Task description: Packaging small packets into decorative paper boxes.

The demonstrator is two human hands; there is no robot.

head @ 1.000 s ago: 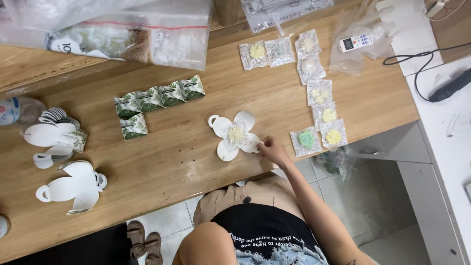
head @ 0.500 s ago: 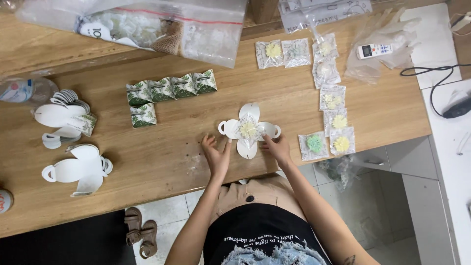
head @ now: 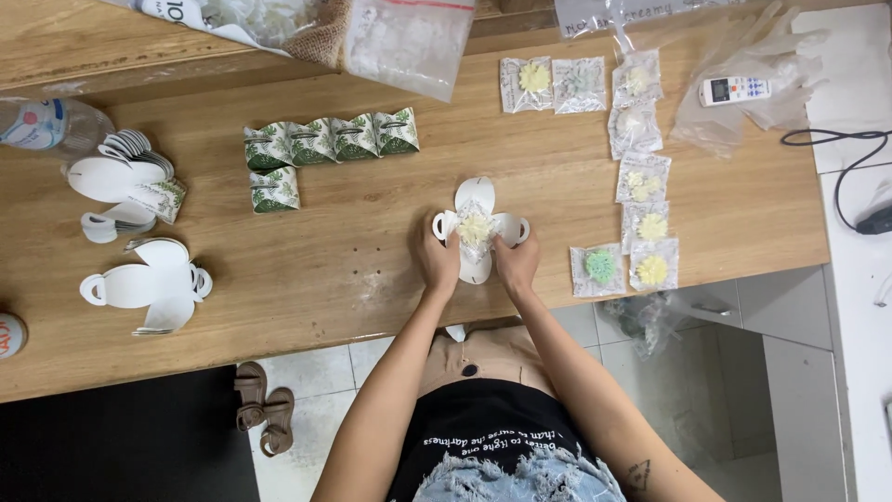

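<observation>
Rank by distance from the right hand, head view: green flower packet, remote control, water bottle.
From the right hand:
1. Green flower packet, just to its right near the table edge.
2. Remote control, far right corner, under clear plastic.
3. Water bottle, far left edge.

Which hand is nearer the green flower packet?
Right. The right hand sits just left of the green flower packet; the left hand is farther left, across the white box blank.

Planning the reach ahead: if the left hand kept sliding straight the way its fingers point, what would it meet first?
The left hand points up-table, already touching the flat white box blank. Beyond that looks like bare table; the folded leaf-print boxes sit left of that line.
</observation>
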